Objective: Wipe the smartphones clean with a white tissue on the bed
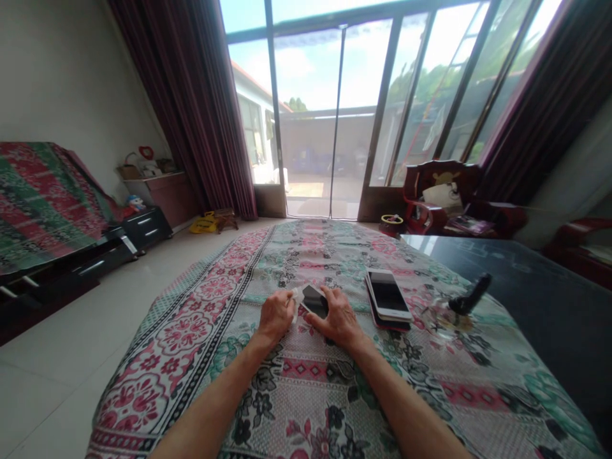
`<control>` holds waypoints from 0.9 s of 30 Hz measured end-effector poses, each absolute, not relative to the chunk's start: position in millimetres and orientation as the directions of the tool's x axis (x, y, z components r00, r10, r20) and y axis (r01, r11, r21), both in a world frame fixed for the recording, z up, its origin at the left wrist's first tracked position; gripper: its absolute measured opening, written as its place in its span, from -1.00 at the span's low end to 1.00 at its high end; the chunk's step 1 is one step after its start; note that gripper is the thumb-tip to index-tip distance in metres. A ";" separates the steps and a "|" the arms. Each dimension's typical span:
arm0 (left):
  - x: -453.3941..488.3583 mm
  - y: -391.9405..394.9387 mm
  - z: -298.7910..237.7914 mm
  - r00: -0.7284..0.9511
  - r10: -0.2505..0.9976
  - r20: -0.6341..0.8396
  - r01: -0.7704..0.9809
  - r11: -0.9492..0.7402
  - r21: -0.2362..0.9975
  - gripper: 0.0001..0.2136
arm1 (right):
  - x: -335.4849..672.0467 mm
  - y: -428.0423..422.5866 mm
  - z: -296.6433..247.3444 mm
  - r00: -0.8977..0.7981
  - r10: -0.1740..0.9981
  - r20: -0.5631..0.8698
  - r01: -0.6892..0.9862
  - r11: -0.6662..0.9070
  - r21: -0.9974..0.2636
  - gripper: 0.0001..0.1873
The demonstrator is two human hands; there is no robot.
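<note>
Red, green and grey cloth (306,370) fills my near view, floral print. Left hand (276,315) closed, pinching a white wad; right hand (340,317) grips a dark-screened device between thumb and fingers. On the right I get a white phone (388,294) stacked on another flat thing, black tilted item (471,296) farther right, can't tell what. Dark-screened device (313,301) sits mid-scene between both hands; can't tell if it's lifted. Smallest: white wad (297,297), against its left edge.
</note>
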State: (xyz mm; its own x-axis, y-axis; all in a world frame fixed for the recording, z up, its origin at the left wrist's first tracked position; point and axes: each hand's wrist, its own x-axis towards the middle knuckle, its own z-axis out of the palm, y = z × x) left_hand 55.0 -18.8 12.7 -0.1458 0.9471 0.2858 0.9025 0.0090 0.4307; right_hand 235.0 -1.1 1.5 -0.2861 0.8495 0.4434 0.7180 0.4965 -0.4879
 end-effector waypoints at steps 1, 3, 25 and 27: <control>55.4 -14.9 13.5 -0.164 0.944 0.286 0.883 0.012 0.469 -0.80 | 235.0 -1.8 5.0 -0.295 0.858 0.420 0.721 0.489 -0.491 -0.30; 56.6 -7.2 15.3 -0.185 0.949 0.256 0.838 0.016 0.546 -0.81 | 236.3 -2.8 12.6 -0.328 0.881 0.342 0.703 0.469 -0.534 -0.39; 44.9 2.5 11.2 -0.239 0.946 0.217 0.579 -0.040 0.814 -0.82 | 239.4 -7.9 11.1 -0.616 0.785 0.065 0.675 0.569 -0.470 0.25; 47.5 11.1 16.8 -0.229 0.951 0.209 0.599 -0.031 0.800 -0.81 | 238.8 -6.1 9.9 -0.611 0.788 0.078 0.666 0.564 -0.488 0.25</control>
State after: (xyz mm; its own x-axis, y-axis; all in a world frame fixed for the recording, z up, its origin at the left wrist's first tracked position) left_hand 47.5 11.1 16.8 -0.2294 0.9506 0.2092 0.5994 -0.0314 0.7998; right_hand 238.8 -6.1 9.9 -0.6106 0.7881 0.0782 0.6657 0.5643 -0.4883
